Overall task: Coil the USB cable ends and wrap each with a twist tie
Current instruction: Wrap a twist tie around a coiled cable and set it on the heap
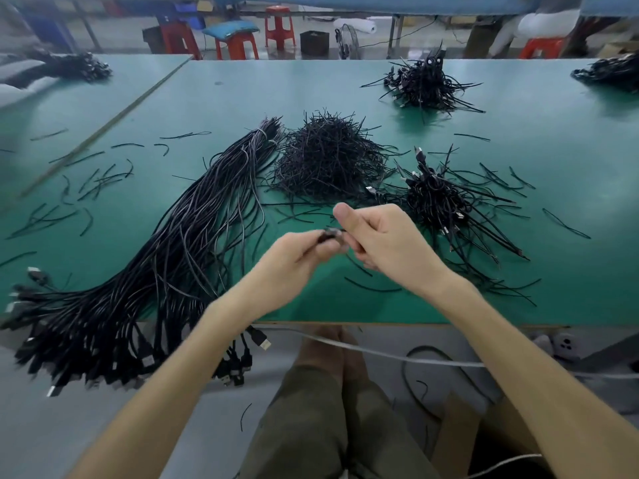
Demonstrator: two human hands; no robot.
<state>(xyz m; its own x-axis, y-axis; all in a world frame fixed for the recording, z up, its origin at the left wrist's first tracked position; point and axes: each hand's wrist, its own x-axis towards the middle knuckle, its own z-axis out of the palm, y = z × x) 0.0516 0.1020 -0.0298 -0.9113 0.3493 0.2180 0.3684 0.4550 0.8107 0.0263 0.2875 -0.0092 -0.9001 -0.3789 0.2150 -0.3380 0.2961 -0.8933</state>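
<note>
My left hand and my right hand meet above the near middle of the green table. Between their fingertips they pinch a small black coiled USB cable, blurred and mostly hidden by the fingers. A big bundle of uncoiled black USB cables lies to the left, its plugs hanging over the front edge. A heap of black twist ties sits just beyond my hands. To the right lies a pile of coiled, tied cables.
Another pile of tied cables lies at the far right middle, and more dark piles sit at the far left and far right corner. Loose ties are scattered at the left. Red stools stand beyond the table. My knees are below the front edge.
</note>
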